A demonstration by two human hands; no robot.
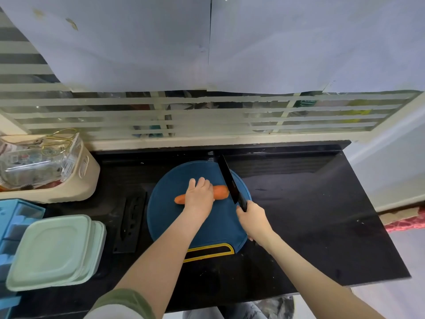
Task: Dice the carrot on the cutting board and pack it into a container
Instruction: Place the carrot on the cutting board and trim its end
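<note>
While the left hand (199, 197) curls over the whole orange carrot (221, 191), pinning it on the round blue plastic cutting board (169, 217), the right hand (252, 218) grips the handle of the black-bladed knife (228, 179), whose edge is at the carrot's thick right end. The uncut carrot could roll, and a slip might nick the nearby fingers. The stacked pale green lidded plastic containers (55, 249) sit near left, closed, contents unseen. The beige plastic basket (88, 173), far left, holds clear wrappers.
</note>
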